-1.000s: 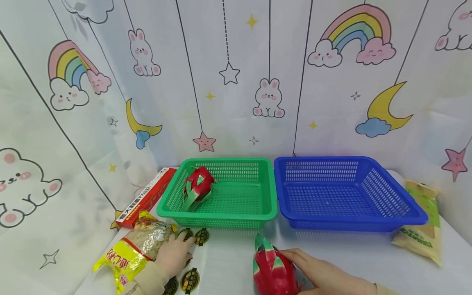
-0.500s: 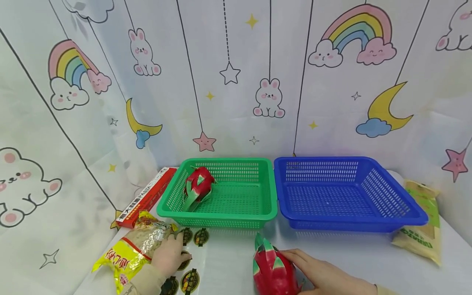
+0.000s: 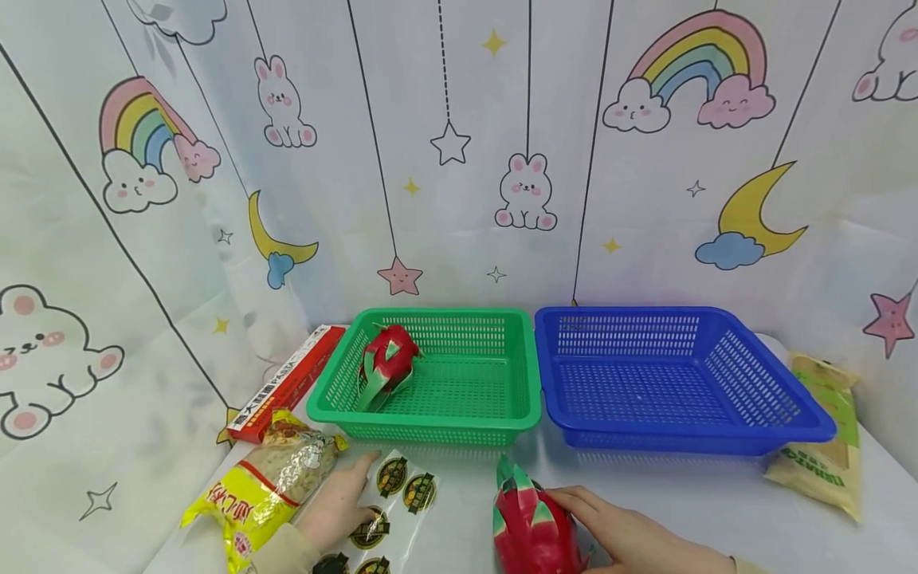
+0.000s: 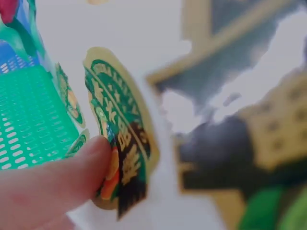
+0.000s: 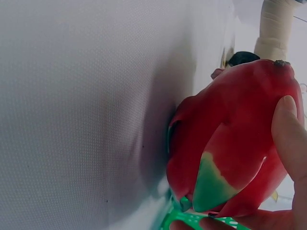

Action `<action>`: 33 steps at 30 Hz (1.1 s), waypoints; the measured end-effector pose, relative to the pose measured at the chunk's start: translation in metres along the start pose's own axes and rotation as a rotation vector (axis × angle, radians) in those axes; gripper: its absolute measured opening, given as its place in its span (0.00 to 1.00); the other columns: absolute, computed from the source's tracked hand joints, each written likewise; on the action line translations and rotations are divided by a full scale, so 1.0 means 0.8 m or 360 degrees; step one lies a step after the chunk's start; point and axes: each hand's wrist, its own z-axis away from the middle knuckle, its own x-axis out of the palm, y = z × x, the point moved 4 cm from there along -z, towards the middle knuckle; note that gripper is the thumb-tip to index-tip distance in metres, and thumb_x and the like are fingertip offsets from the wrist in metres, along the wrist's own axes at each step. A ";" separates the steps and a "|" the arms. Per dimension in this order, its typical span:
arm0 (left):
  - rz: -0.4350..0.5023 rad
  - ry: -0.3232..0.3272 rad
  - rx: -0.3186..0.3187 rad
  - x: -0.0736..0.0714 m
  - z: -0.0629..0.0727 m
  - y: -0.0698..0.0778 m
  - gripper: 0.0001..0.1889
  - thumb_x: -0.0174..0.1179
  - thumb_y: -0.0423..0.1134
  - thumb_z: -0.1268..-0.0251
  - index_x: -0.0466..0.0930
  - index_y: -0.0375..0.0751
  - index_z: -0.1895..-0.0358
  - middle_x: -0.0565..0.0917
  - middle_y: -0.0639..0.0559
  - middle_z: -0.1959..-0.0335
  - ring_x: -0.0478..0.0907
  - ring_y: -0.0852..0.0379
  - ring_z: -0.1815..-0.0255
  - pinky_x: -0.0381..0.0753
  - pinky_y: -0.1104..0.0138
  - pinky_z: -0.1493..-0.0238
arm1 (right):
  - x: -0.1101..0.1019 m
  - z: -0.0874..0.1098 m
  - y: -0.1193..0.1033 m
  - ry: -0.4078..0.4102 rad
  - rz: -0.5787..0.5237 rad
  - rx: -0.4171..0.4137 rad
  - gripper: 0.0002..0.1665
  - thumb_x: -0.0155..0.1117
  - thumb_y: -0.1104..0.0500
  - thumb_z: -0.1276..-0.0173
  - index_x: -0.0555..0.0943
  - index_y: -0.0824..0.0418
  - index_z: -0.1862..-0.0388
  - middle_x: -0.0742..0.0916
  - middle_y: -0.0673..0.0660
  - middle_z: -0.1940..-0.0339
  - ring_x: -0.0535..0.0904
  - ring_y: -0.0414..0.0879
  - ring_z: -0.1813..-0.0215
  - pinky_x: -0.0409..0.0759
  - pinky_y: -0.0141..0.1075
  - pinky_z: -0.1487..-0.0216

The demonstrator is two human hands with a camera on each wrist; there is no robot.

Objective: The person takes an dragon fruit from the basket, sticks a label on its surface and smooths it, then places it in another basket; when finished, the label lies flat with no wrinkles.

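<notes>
Beside the yellow bag, my left hand (image 3: 340,498) pinches a clear sheet of round stickers (image 3: 402,526). In the left wrist view the thumb (image 4: 91,163) presses on one black-and-gold sticker (image 4: 124,129), and the sheet bends there. My right hand (image 3: 624,530) grips a red dragon fruit (image 3: 534,526) with green-tipped scales, in front of the baskets. Its thumb (image 5: 290,129) lies along the fruit's skin in the right wrist view. A second dragon fruit (image 3: 390,355) lies in the left part of the green basket (image 3: 430,418).
A yellow and clear food bag (image 3: 287,470) lies at the left, with a red pasta box (image 3: 290,383) behind it. The blue basket (image 3: 667,434) stands right of the green one. At the far right a tan and green packet (image 3: 825,454) lies partly behind the blue basket.
My left hand has drawn the sticker sheet out rightward from beside the yellow bag, and more of the sheet shows. The right hand and its dragon fruit have stayed in place.
</notes>
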 end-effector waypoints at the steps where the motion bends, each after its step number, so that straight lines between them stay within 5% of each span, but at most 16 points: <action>1: -0.0007 0.0009 0.0017 -0.001 0.000 0.002 0.36 0.73 0.31 0.69 0.70 0.34 0.46 0.82 0.43 0.67 0.79 0.49 0.68 0.79 0.58 0.64 | 0.000 0.000 0.000 0.0003 0.0003 -0.0009 0.46 0.65 0.41 0.43 0.56 0.45 0.30 0.70 0.49 0.36 0.71 0.38 0.41 0.80 0.35 0.54; 9: 0.0038 0.0038 0.0108 -0.007 -0.005 0.016 0.13 0.69 0.34 0.64 0.75 0.46 0.73 0.77 0.58 0.79 0.69 0.66 0.79 0.69 0.71 0.77 | -0.002 0.001 -0.002 0.0020 0.0029 -0.0060 0.45 0.64 0.41 0.43 0.57 0.44 0.30 0.71 0.49 0.37 0.71 0.37 0.42 0.80 0.35 0.54; 14: 0.0137 0.0034 0.0093 -0.017 -0.009 0.028 0.15 0.68 0.36 0.57 0.67 0.47 0.81 0.63 0.61 0.85 0.58 0.69 0.83 0.59 0.73 0.81 | -0.002 0.001 -0.002 0.0012 0.0054 -0.0025 0.44 0.64 0.39 0.43 0.57 0.44 0.30 0.71 0.48 0.38 0.71 0.39 0.42 0.81 0.35 0.55; 21: 0.0566 0.0038 -0.0004 -0.034 -0.015 0.041 0.06 0.64 0.41 0.44 0.77 0.47 0.69 0.76 0.59 0.78 0.68 0.71 0.79 0.69 0.74 0.77 | -0.009 0.002 -0.009 0.0041 0.0222 -0.0079 0.44 0.57 0.35 0.41 0.57 0.49 0.29 0.71 0.52 0.36 0.71 0.45 0.39 0.80 0.38 0.52; 25: 0.0824 0.0024 -0.0090 -0.039 -0.018 0.047 0.10 0.62 0.43 0.41 0.78 0.42 0.60 0.84 0.52 0.69 0.78 0.68 0.73 0.75 0.72 0.73 | -0.017 0.002 -0.019 0.0148 0.0329 -0.0071 0.40 0.54 0.38 0.37 0.58 0.49 0.29 0.71 0.54 0.36 0.71 0.52 0.38 0.79 0.47 0.51; 33: 0.0998 0.0006 -0.0160 -0.047 -0.027 0.067 0.13 0.60 0.43 0.40 0.77 0.42 0.55 0.85 0.50 0.66 0.80 0.64 0.70 0.76 0.71 0.69 | -0.026 -0.007 -0.042 0.0476 0.0493 -0.0141 0.33 0.53 0.38 0.36 0.64 0.45 0.34 0.76 0.46 0.41 0.75 0.47 0.42 0.81 0.42 0.54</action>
